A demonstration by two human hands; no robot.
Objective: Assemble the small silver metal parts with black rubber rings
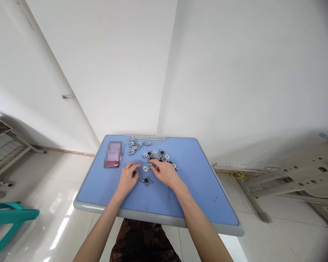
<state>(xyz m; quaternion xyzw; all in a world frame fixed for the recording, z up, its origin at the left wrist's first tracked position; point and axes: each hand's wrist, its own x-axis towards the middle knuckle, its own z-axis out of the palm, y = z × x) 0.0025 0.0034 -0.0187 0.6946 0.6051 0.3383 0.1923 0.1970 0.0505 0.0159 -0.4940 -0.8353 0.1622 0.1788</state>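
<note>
My left hand (129,177) hovers over the blue desktop, its index finger stretched toward the parts and thumb apart; I see nothing held in it. At the edge of a pile of small metal parts (161,157), my right hand (166,172) has thumb and fingers bent together in a pinch. What lies between those fingertips is too small to make out. A flat silver plate with a hole (145,169) lies between the hands. Closer to me rests a metal part with a round black centre (146,181) and thin arms sticking out.
Several silver metal assemblies (133,148) lie near the far edge. On the left are a phone (113,154) and a slim tool with a red section (122,152). A white wall (131,72) stands behind the desk (202,203). A green stool (11,214) is at left.
</note>
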